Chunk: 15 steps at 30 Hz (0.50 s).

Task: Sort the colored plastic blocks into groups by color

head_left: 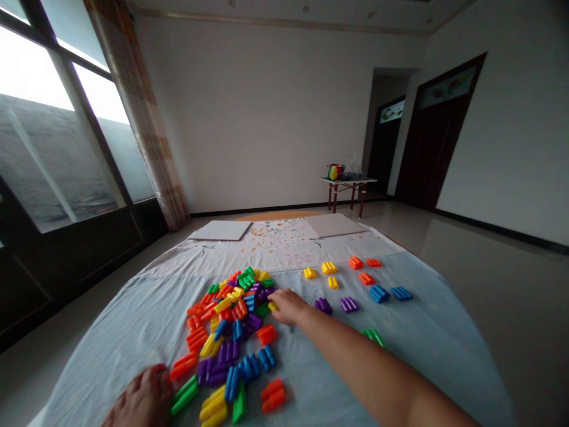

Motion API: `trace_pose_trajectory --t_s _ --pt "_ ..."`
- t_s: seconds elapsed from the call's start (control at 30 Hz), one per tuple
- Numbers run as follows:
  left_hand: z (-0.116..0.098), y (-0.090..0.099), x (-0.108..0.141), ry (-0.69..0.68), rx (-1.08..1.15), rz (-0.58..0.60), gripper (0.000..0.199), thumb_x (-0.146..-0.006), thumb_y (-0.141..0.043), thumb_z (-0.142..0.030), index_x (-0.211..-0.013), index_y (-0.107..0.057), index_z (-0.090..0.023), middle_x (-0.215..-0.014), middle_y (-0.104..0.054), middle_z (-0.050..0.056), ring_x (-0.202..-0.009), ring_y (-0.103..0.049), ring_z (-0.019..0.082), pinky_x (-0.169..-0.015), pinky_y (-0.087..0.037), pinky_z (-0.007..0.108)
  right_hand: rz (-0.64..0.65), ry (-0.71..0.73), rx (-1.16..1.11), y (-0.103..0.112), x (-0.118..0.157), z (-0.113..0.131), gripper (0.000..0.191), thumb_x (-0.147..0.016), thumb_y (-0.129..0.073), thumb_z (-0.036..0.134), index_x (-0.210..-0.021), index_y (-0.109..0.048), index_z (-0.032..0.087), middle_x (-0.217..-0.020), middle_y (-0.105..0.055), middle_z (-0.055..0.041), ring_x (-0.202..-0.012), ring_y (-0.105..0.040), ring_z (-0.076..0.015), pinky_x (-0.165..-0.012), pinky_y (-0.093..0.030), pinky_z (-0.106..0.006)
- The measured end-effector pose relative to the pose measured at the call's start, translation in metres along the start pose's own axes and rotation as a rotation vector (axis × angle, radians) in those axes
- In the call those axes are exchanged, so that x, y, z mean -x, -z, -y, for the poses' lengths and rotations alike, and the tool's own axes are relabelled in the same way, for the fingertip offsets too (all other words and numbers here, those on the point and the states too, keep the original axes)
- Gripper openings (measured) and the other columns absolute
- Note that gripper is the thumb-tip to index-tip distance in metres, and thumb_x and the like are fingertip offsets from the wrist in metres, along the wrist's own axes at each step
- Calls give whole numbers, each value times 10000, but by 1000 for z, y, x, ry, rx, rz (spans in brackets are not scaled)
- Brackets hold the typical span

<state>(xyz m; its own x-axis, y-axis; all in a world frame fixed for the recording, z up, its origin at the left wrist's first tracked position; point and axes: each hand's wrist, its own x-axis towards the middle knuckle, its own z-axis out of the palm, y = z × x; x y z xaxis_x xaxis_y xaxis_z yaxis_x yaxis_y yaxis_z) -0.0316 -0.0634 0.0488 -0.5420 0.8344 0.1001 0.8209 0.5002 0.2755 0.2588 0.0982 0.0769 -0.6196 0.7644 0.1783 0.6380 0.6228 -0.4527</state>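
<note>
My right hand (288, 306) reaches over the table to the right edge of a heap of ribbed plastic toy blocks (231, 293). Its fingers are closed on a yellow block (272, 306), partly hidden by them. My left hand (144, 396) rests on the cloth at the lower left, fingers stretched forward and holding nothing. Closest to its fingertips are an orange block (183, 366) and a green block (184, 395). Beyond my right arm lie small groups sorted by colour: yellow blocks (329, 268), orange blocks (355, 263), blue blocks (379, 293), purple blocks (349, 305) and a green block (373, 337).
A light blue cloth (427, 344) covers the round table. Two flat boards, a left one (221, 230) and a right one (334, 225), lie at its far side. Across the room, a small table (349, 180) bears a colourful bag (336, 172) and a clear plastic bag.
</note>
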Motion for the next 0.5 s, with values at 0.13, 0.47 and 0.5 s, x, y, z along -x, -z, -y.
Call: trace_pose_trajectory --t_s 0.13,0.47,0.5 --pt "0 -1 -1 -23 -6 -32 524 -809 -191 -482 -1077 -545 -203 -1150 -574 108 -1051 -500 300 -924 -321 423 7 -113 80 2 8 1 425 -652 -697 216 -1068 -629 160 -1083 -595 -139 -1052 -516 -289 -885 -411 -389" --pt "-13 5 6 -5 -45 -30 507 -845 -167 -431 -1102 -530 -187 -1190 -550 112 -1120 -470 287 -964 -291 410 52 -16 139 22 69 15 240 -691 -696 215 -924 -637 208 -956 -584 -41 -930 -564 -182 -826 -431 -267" --pt "-14 7 7 2 -49 -24 513 -847 -163 -434 -1107 -529 -186 -1193 -547 111 -1122 -467 288 -963 -291 409 98 -2 120 25 74 16 245 -685 -695 214 -925 -642 209 -944 -593 -37 -906 -575 -180 -808 -438 -263"
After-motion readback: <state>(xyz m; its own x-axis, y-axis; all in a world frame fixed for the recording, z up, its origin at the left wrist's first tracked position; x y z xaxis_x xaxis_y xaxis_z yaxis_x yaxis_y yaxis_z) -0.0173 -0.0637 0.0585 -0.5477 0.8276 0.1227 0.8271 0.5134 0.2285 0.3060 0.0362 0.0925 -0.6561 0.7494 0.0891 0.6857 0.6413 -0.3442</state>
